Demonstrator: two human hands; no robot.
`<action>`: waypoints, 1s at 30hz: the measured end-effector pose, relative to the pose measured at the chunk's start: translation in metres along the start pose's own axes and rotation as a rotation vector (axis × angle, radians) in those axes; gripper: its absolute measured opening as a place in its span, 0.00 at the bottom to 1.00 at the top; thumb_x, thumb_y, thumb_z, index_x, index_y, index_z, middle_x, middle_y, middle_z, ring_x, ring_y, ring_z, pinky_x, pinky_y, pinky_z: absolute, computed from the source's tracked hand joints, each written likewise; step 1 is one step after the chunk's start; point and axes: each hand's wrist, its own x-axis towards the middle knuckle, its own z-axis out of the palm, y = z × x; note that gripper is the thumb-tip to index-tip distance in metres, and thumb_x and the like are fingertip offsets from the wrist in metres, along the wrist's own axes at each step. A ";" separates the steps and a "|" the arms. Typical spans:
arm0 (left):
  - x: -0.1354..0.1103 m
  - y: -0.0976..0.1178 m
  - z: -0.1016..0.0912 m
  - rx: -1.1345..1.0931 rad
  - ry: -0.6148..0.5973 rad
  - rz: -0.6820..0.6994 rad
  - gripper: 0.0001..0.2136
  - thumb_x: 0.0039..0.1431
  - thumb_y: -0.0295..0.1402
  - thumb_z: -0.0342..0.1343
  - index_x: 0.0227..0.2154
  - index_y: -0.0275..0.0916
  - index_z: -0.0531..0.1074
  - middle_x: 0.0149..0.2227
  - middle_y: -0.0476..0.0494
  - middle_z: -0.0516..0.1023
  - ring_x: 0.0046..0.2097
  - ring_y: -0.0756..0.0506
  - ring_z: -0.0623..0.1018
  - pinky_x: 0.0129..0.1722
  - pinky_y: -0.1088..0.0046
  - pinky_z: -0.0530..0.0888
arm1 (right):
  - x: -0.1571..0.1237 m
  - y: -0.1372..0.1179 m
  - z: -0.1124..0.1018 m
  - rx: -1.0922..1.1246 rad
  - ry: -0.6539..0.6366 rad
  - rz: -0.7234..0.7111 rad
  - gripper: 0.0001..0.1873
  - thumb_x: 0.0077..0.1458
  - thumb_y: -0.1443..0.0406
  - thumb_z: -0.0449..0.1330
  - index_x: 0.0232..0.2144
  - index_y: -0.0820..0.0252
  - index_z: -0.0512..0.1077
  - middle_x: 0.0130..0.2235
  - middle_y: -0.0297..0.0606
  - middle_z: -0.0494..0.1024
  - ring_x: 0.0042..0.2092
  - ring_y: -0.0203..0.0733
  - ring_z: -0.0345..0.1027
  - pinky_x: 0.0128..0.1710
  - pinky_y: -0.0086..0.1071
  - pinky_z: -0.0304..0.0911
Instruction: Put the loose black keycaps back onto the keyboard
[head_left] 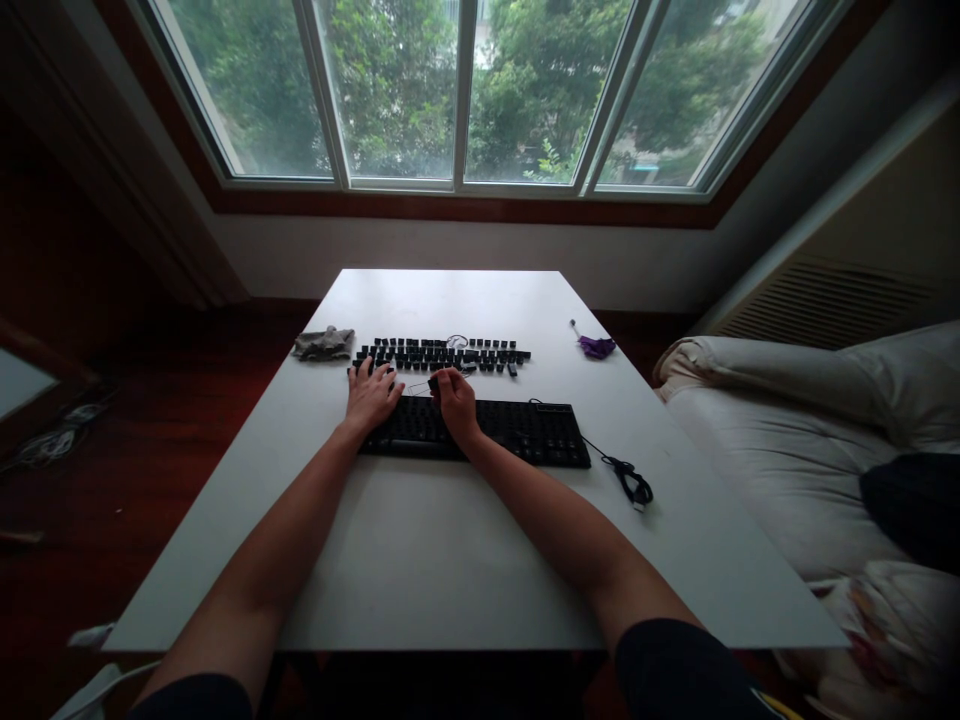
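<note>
Pinches small dark piece (433, 383) in right hand (456, 402); rests left hand (371, 395), fingers spread, on keyboard (517, 432). Keycap rows (450, 355) at 12 o'clock, long axis 9–3, nearest left hand.

A white rectangular table (450, 560) stands below the window, its near half bare. A black keyboard (525, 430) lies across the middle, long side parallel to the near edge. Just behind it, loose black keycaps (442, 355) are laid out in rows, close to the keyboard but apart from it. A crumpled grey cloth (324, 343) sits just left of these rows, near the left edge. To the right of the rows, well apart, lies a small purple thing (597, 346) with a thin handle. A black cable (630, 480) runs from the keyboard's right end and ends bunched on the tabletop
</note>
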 end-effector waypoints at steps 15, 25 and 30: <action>0.013 -0.019 -0.001 -0.036 0.018 -0.022 0.21 0.68 0.46 0.47 0.53 0.43 0.77 0.64 0.43 0.71 0.70 0.32 0.57 0.69 0.48 0.54 | 0.000 -0.001 -0.001 0.030 -0.012 0.014 0.23 0.62 0.44 0.53 0.33 0.56 0.71 0.26 0.30 0.69 0.26 0.36 0.67 0.28 0.29 0.65; 0.027 -0.018 -0.009 -0.016 0.063 0.013 0.20 0.68 0.42 0.46 0.53 0.41 0.78 0.61 0.43 0.74 0.68 0.35 0.61 0.69 0.51 0.55 | -0.001 -0.003 -0.001 0.014 -0.004 0.032 0.24 0.62 0.43 0.53 0.33 0.56 0.71 0.28 0.32 0.71 0.28 0.37 0.70 0.29 0.29 0.67; 0.033 -0.018 -0.011 0.011 0.049 0.057 0.19 0.66 0.36 0.46 0.50 0.41 0.79 0.60 0.42 0.76 0.67 0.33 0.61 0.68 0.47 0.54 | 0.000 -0.002 -0.002 0.016 -0.003 0.003 0.23 0.63 0.45 0.53 0.33 0.57 0.71 0.28 0.32 0.71 0.28 0.37 0.71 0.28 0.28 0.64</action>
